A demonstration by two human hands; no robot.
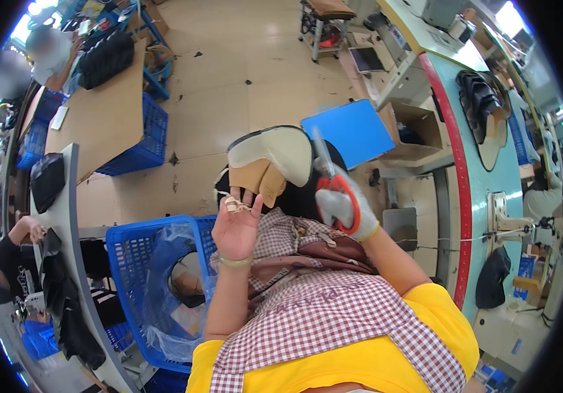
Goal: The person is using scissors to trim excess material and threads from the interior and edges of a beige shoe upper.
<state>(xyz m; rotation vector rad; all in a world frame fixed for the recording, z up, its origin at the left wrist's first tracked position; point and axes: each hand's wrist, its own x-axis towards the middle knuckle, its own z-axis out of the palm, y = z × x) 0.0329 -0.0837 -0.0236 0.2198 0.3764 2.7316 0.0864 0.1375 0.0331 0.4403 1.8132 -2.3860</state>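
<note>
Over my lap lies a shaped leather-like piece (275,156), cream and tan with a black edge, several panels overlapping. My left hand (237,229) is at its near side, palm up, fingers apart and stretched toward the tan panel. Thin cream strips or scraps (235,205) lie across those fingers. In my right hand (353,208), which wears a pale glove, is a pair of scissors (346,190) with red handles. The blades point away from me beside the piece's right edge and are smeared by motion. Whether they touch it I cannot tell.
A blue basket (116,262) lined with clear plastic stands at my left. Beyond my lap are a flat blue board (353,134) and an open cardboard box (419,124). A red-edged bench (448,137) runs along the right. Other people work at the left.
</note>
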